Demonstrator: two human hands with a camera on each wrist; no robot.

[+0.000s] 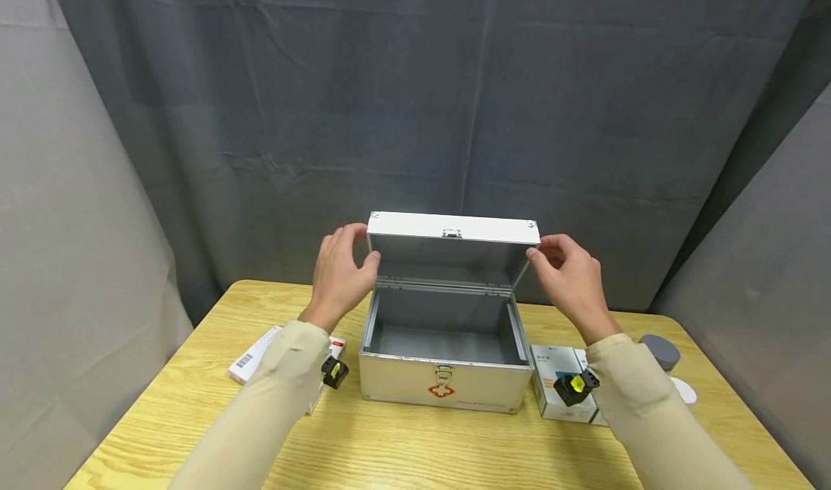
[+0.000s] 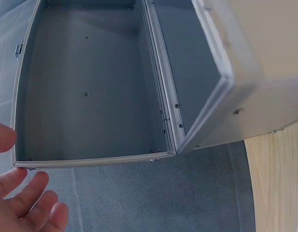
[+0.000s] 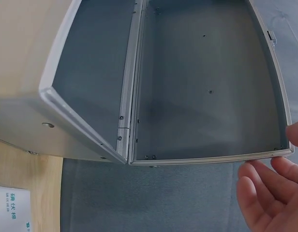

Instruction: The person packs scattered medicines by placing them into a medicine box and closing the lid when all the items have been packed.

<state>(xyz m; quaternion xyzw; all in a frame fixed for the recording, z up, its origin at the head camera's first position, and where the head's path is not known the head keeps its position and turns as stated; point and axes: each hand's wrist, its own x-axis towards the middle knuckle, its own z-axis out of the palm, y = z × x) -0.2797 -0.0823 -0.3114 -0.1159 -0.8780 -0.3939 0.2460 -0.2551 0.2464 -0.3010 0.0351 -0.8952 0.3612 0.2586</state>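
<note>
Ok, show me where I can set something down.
The tabletop is free in front of the silver case, between the left sleeve and right sleeve; the case's visible interior is bare too. Crowded: the case's left, where white packaging lies; its right, with a white box, grey disc and white disc.

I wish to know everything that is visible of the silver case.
The silver case is rectangular and looks metal, with a grey interior, a front latch and, below it, a red cross-shaped emblem. It stands upright on the wood-grained table. Its lid, joined along the back by a hinge strip, is raised and has a front catch. The left hand and right hand pinch the lid near its front corners.
</note>
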